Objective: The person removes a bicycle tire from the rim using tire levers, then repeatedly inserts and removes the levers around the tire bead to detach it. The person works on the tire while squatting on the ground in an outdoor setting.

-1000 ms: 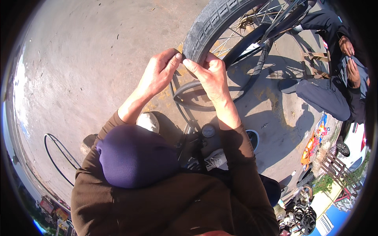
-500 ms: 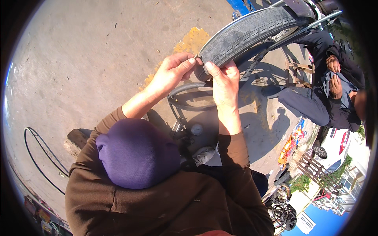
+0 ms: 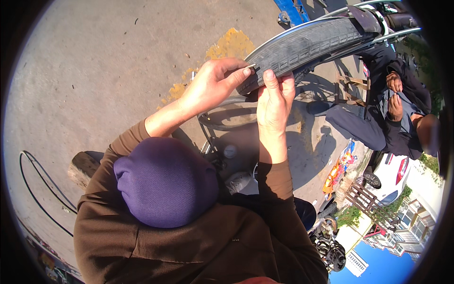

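A bicycle wheel with a worn grey-black tyre (image 3: 314, 43) reaches across the upper right. My left hand (image 3: 218, 83) is closed at the tyre's lower left end, pinching a thin pale piece (image 3: 251, 66) between thumb and forefinger. My right hand (image 3: 275, 102) grips the tyre from below, thumb up along the tread and fingers curled around its far side. Beneath the wheel, a loop of black rubber tube (image 3: 213, 122) hangs by the ground, partly hidden by my hands.
Another person (image 3: 359, 125) sits at right, hands together, near a wooden frame (image 3: 354, 83). A blue metal object (image 3: 291, 13) stands at top. A wood block (image 3: 81, 168) and black hoop (image 3: 35, 184) lie left. Colourful bags (image 3: 336, 173), a white car (image 3: 392, 173) and bikes (image 3: 331, 248) are at right.
The wheel has swung from showing its spokes to showing its tread, lying more sideways. Both my hands have shifted right with it; my left now pinches the thin piece. The view has shifted.
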A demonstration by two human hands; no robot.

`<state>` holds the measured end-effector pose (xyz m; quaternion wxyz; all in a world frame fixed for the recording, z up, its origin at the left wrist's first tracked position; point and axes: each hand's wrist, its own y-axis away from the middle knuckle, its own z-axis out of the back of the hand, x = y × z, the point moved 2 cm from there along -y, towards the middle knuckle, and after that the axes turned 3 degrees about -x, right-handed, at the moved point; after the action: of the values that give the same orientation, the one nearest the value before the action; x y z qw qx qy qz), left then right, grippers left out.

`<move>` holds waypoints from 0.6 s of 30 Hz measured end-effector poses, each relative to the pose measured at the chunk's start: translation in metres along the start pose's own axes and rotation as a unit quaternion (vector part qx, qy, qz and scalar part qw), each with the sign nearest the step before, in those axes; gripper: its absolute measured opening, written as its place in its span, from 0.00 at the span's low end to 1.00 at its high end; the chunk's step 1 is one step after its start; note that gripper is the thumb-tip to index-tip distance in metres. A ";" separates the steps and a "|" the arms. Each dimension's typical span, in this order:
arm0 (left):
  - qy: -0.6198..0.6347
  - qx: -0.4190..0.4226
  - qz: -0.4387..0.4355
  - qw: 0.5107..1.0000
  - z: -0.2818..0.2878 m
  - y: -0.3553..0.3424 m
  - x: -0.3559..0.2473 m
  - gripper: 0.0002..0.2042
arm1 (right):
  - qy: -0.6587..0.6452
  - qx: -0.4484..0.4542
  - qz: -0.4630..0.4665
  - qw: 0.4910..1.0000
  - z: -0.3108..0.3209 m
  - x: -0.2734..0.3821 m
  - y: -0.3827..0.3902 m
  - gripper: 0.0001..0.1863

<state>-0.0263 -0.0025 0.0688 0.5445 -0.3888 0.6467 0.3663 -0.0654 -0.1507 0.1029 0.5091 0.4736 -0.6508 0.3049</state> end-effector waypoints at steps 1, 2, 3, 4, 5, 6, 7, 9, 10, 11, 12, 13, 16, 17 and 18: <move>0.002 -0.002 -0.015 1.000 0.001 0.000 0.001 0.15 | 0.002 0.003 0.003 1.000 0.001 -0.001 -0.001 0.15; 0.003 -0.004 -0.030 1.000 0.001 0.000 0.002 0.15 | 0.004 0.007 0.005 1.000 0.001 -0.001 -0.002 0.16; 0.005 -0.006 -0.045 0.999 0.002 -0.001 0.003 0.15 | 0.003 0.009 0.005 1.000 0.001 -0.001 -0.003 0.16; -0.001 -0.004 -0.042 0.999 0.002 -0.001 0.003 0.15 | 0.002 0.010 0.004 1.000 0.001 -0.001 -0.004 0.16; -0.006 -0.002 -0.039 0.999 0.002 -0.002 0.002 0.15 | 0.001 0.012 0.003 1.000 0.001 -0.001 -0.004 0.16; -0.012 0.000 -0.036 0.999 0.002 -0.002 0.001 0.15 | -0.001 0.014 0.002 1.000 0.001 0.000 -0.004 0.16; -0.011 -0.001 -0.039 0.999 0.002 -0.002 0.001 0.15 | -0.003 0.015 0.001 1.000 0.001 0.001 -0.004 0.17; -0.008 -0.003 -0.046 0.999 0.001 -0.002 0.000 0.14 | -0.006 0.016 -0.004 1.000 0.000 0.002 -0.004 0.18; -0.014 -0.005 -0.046 0.999 0.001 -0.003 0.000 0.14 | -0.006 0.014 -0.008 1.000 -0.001 0.003 -0.004 0.18; -0.020 -0.007 -0.046 0.999 0.001 -0.004 -0.001 0.14 | -0.006 0.013 -0.013 1.000 -0.001 0.003 -0.004 0.19; -0.026 -0.009 -0.045 0.999 0.001 -0.004 -0.001 0.13 | -0.008 0.014 -0.014 1.000 -0.001 0.004 -0.004 0.19; -0.026 -0.012 -0.046 0.999 0.000 -0.005 -0.001 0.13 | -0.010 0.015 -0.014 1.000 -0.001 0.004 -0.004 0.19; -0.021 -0.017 -0.045 0.999 -0.001 -0.005 -0.001 0.11 | -0.010 0.025 -0.016 1.000 0.002 0.003 -0.005 0.19; -0.016 -0.017 -0.043 0.999 -0.001 -0.006 0.000 0.11 | -0.010 0.029 -0.017 0.999 0.003 0.003 -0.005 0.19; -0.011 -0.017 -0.040 0.999 -0.002 -0.006 0.001 0.10 | -0.009 0.032 -0.016 0.999 0.002 0.004 -0.005 0.19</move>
<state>-0.0216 -0.0065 0.0680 0.5591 -0.4198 0.6184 0.3588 -0.0614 -0.1557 0.1055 0.4924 0.5029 -0.6376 0.3131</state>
